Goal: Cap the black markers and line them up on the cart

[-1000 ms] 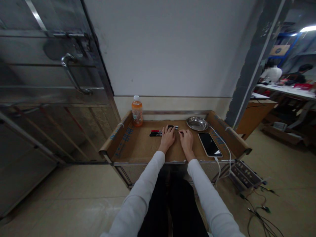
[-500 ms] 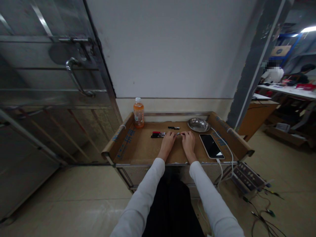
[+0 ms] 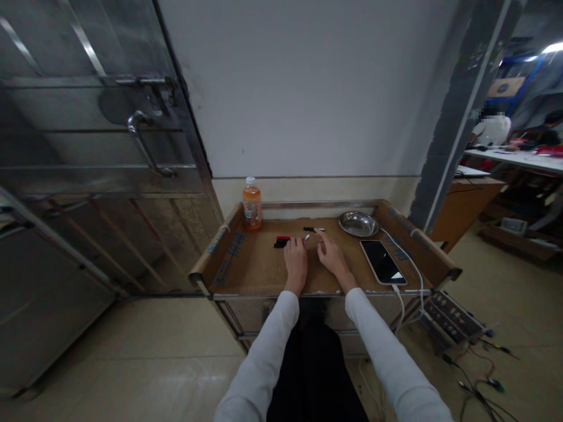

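Note:
My left hand (image 3: pixel 295 262) lies over a small group of marker pens, fingers curled down onto them. A red marker (image 3: pixel 282 238) and a black marker (image 3: pixel 280 243) stick out to its left, and a pale pen end shows at its right. My right hand (image 3: pixel 333 258) is apart from the left, its index finger stretched toward a single black marker (image 3: pixel 313 229) farther back. That fingertip is at the marker's right end; whether it presses on it I cannot tell. The right hand's other fingers are partly bent, with nothing visible in them.
The cardboard-lined cart top (image 3: pixel 253 272) has raised sides. An orange drink bottle (image 3: pixel 252 206) stands at the back left. A metal dish (image 3: pixel 358 223) and a phone (image 3: pixel 382 262) with a white cable (image 3: pixel 399 310) lie at the right. Electrical equipment (image 3: pixel 455 319) sits on the floor.
My right hand has left the grouped markers and moved its index finger forward to the single black marker. My left hand stays on the group. The view has shifted slightly left.

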`<control>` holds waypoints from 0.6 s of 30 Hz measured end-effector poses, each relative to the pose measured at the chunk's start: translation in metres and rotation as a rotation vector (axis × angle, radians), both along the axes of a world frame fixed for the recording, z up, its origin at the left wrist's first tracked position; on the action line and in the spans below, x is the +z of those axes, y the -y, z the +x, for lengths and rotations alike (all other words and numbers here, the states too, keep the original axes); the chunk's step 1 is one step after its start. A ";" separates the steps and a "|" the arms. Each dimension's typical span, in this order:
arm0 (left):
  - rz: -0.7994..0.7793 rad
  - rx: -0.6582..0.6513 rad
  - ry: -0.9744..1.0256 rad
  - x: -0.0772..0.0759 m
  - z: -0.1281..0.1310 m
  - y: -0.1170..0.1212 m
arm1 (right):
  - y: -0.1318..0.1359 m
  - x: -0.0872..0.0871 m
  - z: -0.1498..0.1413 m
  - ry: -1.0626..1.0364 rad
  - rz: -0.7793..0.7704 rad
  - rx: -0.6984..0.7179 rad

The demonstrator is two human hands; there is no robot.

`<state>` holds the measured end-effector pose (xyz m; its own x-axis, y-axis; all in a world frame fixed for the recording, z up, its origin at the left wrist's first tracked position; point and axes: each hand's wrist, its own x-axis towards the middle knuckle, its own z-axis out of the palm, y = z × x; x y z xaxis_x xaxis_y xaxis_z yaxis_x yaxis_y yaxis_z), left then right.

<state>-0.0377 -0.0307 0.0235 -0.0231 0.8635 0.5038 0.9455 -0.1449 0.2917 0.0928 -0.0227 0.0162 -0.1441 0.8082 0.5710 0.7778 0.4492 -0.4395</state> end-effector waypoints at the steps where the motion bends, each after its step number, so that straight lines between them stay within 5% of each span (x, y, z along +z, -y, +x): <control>1: 0.003 0.081 -0.009 0.000 -0.002 0.004 | -0.002 -0.002 -0.001 0.041 -0.015 -0.029; 7: -0.030 0.255 0.097 -0.003 -0.007 0.008 | -0.016 -0.006 -0.006 0.268 -0.134 -0.276; 18: -0.023 0.180 0.091 -0.005 -0.003 -0.002 | -0.041 0.002 -0.016 0.353 -0.153 -0.276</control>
<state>-0.0405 -0.0285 0.0181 -0.2227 0.8528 0.4724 0.9252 0.0321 0.3782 0.0770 0.0179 0.0181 -0.0756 0.9148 0.3968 0.9728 0.1551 -0.1722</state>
